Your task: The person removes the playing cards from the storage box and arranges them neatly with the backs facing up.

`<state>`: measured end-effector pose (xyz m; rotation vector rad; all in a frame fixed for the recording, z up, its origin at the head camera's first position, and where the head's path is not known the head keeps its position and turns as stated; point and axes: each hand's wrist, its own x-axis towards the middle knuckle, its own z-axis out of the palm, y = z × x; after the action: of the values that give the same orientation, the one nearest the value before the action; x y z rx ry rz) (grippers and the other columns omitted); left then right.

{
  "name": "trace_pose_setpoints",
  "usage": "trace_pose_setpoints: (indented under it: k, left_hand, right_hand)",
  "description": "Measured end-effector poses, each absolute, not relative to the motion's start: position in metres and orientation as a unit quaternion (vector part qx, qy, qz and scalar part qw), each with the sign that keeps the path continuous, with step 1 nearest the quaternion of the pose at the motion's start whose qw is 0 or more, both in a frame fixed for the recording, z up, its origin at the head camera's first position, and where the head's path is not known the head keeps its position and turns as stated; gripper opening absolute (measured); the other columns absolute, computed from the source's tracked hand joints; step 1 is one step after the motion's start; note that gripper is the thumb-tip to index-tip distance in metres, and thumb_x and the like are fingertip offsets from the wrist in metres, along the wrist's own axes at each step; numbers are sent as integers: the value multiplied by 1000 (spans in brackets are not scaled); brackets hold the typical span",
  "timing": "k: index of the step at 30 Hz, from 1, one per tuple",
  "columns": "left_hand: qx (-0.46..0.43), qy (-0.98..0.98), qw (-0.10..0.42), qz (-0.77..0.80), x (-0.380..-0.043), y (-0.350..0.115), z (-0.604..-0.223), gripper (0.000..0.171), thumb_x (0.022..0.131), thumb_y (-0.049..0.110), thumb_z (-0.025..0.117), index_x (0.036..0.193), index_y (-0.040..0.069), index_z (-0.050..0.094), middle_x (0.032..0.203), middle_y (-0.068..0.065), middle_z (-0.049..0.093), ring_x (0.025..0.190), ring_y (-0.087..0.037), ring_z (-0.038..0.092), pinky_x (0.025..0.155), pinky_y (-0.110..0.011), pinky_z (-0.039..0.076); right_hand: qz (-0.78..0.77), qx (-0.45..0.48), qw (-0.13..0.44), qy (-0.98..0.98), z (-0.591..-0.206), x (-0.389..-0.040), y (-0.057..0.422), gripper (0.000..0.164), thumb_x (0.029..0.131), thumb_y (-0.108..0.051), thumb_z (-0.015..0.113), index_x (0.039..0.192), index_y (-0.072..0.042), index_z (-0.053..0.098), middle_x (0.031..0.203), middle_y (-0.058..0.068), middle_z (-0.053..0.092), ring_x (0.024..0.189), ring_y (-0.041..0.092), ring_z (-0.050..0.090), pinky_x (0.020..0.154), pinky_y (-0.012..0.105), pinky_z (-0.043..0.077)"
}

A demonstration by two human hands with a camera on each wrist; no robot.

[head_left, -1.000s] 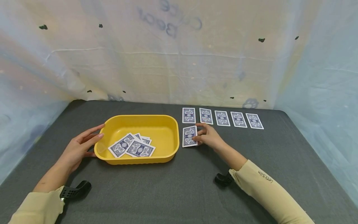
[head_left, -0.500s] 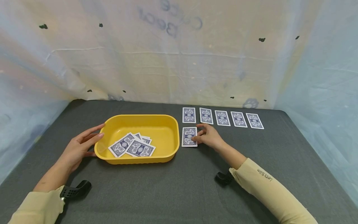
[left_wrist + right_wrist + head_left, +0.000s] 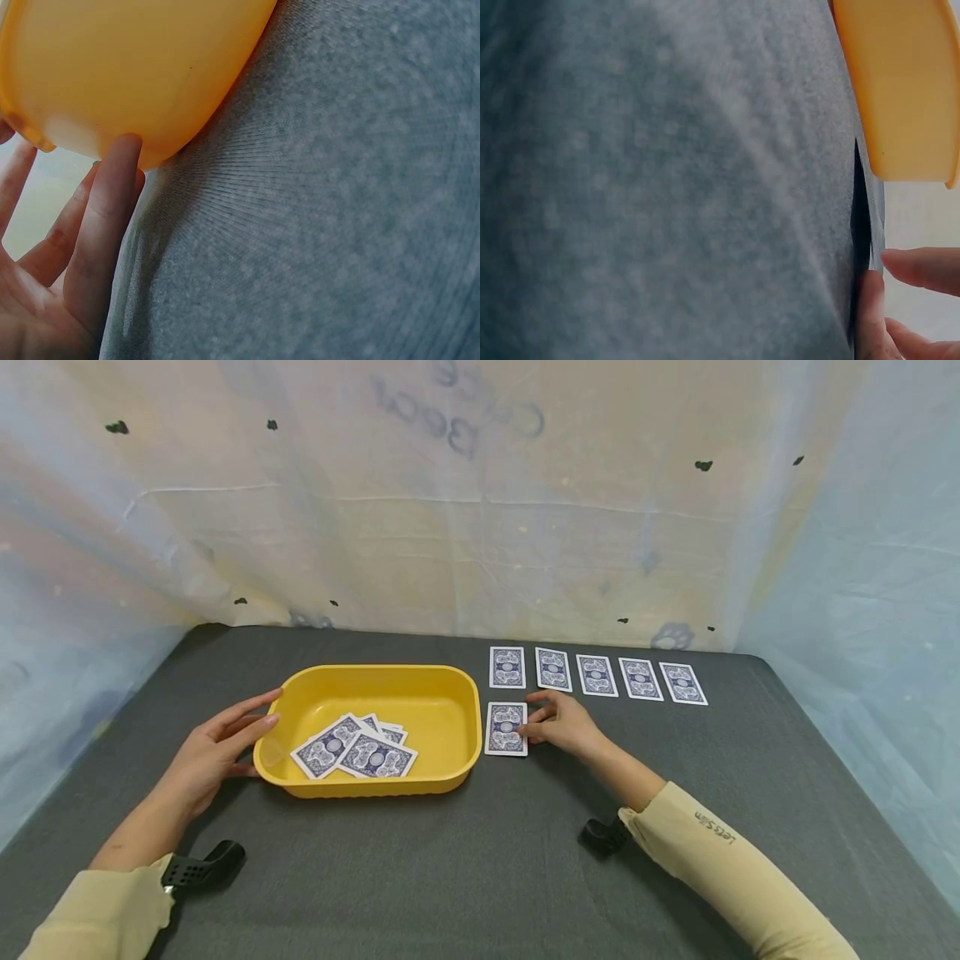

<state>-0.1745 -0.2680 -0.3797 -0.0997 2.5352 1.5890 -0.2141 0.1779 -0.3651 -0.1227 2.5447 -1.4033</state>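
Observation:
My right hand [image 3: 562,722] pinches the right edge of a face-down playing card [image 3: 504,739] with a blue-and-white back, between the yellow tray and the back row. In the right wrist view the card [image 3: 877,229] shows nearly edge-on, a fingertip on each side of it and a dark gap beneath. At the left end of the yellow tray [image 3: 300,789], my left hand [image 3: 213,756] rests its thumb and extended fingers against the rim and outer wall. Several overlapping face-down playing cards [image 3: 377,755] lie inside the tray.
Behind my right hand runs a row of several face-down cards [image 3: 597,676] along the back of the dark grey cloth-covered table [image 3: 420,877]. A pale patterned curtain [image 3: 480,552] hangs behind the table and at both sides. Each wrist wears a black strap [image 3: 202,866].
The card in my right hand has shifted slightly left and toward the front, and has straightened from its tilt. My left hand and the tray stay in place.

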Motion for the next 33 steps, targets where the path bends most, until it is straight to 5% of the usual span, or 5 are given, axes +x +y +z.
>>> trace_pose_setpoints:
  k: [16, 22, 33]
  left_hand:
    - [-35, 845, 69, 529, -174, -268, -378, 62, 93, 54, 53, 149, 38, 33, 123, 11, 45, 88, 4, 54, 68, -30, 57]
    - [-42, 848, 73, 523, -175, -268, -381, 64, 92, 56, 53, 149, 37, 32, 136, -6, 42, 88, 3, 53, 69, -30, 56]
    - [-40, 847, 76, 525, -176, -267, -381, 63, 93, 54, 52, 150, 35, 31, 140, -10, 39, 90, 3, 51, 69, -29, 56]
  right_hand:
    - [-499, -72, 115, 856, -348, -215, 173, 46, 87, -7, 65, 128, 9, 52, 98, 21, 68, 74, 16, 67, 79, 37, 56]
    - [-519, -89, 117, 842, -333, -219, 159, 45, 88, -9, 65, 130, 5, 53, 104, 22, 68, 91, 36, 67, 85, 40, 55]
    - [-572, -102, 126, 804, -310, -219, 133, 43, 89, -11, 66, 129, -2, 56, 109, 22, 64, 102, 44, 61, 95, 50, 49]
